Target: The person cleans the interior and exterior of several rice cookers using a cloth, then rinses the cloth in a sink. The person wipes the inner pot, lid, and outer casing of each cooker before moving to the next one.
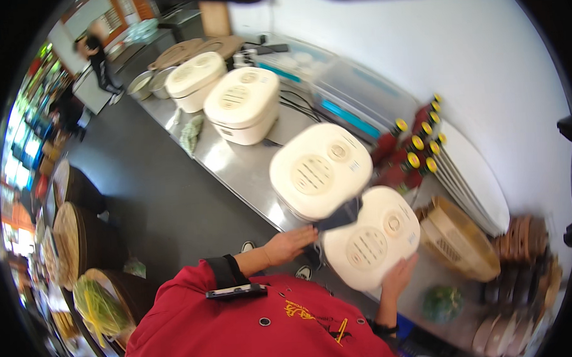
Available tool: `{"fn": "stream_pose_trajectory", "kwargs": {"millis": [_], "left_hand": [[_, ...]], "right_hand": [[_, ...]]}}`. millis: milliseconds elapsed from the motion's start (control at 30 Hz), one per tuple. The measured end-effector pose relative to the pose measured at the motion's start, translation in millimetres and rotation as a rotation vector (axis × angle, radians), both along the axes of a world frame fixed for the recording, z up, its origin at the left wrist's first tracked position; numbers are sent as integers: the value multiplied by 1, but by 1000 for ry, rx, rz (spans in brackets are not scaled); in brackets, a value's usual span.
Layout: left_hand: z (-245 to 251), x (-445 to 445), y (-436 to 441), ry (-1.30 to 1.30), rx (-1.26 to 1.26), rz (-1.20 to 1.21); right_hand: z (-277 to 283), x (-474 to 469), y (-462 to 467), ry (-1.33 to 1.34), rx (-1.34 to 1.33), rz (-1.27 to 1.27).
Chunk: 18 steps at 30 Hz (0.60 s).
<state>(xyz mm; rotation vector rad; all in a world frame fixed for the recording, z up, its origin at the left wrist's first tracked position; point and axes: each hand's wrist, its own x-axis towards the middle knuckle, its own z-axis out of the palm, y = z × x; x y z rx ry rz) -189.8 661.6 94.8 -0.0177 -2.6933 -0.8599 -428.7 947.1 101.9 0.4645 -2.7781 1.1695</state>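
A white rice cooker (368,244) with a round vent on its lid sits nearest me on a stainless-steel counter (242,168). My right hand (399,276) is pressed to the edge of its lid, fingers along the rim. Beside the same cooker's opposite edge is my left hand (292,244), fingers stretched forward. Its fingertips meet a dark, flat, flexible-looking item (340,215), perhaps a cloth, between this cooker and a second rice cooker (321,170). The left hand's grip is hidden. Further along stand a third cooker (243,104) and a fourth (196,80).
Red bottles with yellow caps (417,143), stacked white platters (475,176) and a wooden tub (458,238) line the wall side. Plastic storage boxes (359,98) stand behind the cookers. A green-patterned cloth (191,134) lies by the counter's edge. A person (100,62) stands at far left.
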Motion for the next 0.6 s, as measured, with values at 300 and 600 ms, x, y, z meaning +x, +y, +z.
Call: {"fn": "stream_pose_trajectory", "kwargs": {"millis": [300,600], "left_hand": [[-96,155,-96,-730,309,565],[-84,294,-203,-671,473,806]], "right_hand": [[41,54,-81,85,563,121],[34,176,-296,214,576,424]]}}
